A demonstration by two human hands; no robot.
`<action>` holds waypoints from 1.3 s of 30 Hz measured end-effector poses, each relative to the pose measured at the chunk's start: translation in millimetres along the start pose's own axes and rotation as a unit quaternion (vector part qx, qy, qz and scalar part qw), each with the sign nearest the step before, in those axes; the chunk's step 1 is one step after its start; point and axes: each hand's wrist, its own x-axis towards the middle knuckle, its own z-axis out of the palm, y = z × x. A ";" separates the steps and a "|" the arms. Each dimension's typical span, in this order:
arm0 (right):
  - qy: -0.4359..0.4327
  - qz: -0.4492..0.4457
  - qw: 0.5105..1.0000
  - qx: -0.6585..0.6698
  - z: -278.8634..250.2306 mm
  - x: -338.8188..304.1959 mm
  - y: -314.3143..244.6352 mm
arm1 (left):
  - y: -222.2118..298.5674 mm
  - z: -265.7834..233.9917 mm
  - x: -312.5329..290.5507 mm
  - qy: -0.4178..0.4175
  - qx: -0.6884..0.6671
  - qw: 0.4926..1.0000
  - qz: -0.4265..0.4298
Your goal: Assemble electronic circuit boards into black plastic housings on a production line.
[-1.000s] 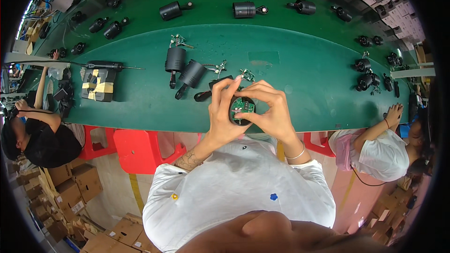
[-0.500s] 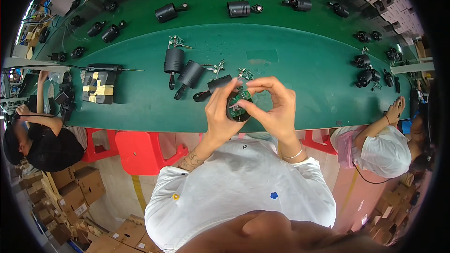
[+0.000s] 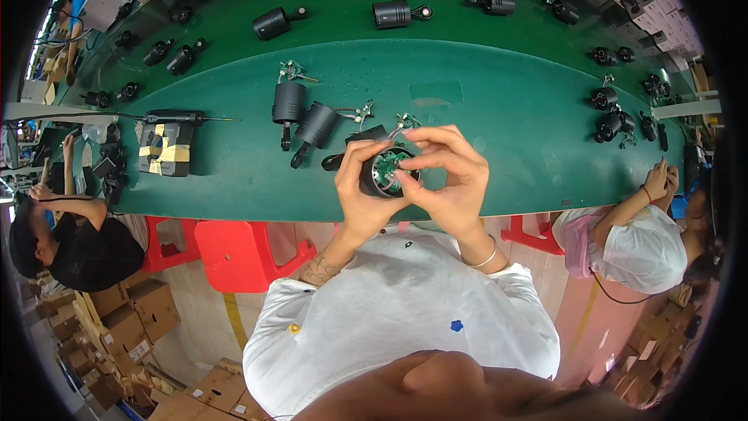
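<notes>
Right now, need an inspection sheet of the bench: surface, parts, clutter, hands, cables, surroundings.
Surface: green table, rectangular patch on it.
Parts: black housing, green circuit board in its open end.
Clutter: black cylinders, corded tool, taped black box.
Hands: left hand holds the housing; right hand at the board, grip unclear.
Cables: black cord runs left from the tool.
Surroundings: red stool, cardboard boxes, person at left, person at right.
</notes>
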 end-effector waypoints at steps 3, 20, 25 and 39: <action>-0.047 0.000 0.999 0.022 -1.6 5.3 3.2 | -7.5 -1.9 -5.0 -0.011 -0.075 0.997 -0.019; -0.038 0.097 0.994 0.038 14.6 -6.7 4.3 | -18.7 12.7 -8.2 0.065 -0.029 0.996 0.058; -0.020 0.123 0.991 0.057 18.9 -11.6 -2.8 | -20.3 16.5 -7.7 0.091 -0.039 0.991 0.087; 0.001 0.128 0.982 0.140 23.2 -18.3 13.0 | -16.8 7.3 -0.8 0.113 0.045 0.980 0.154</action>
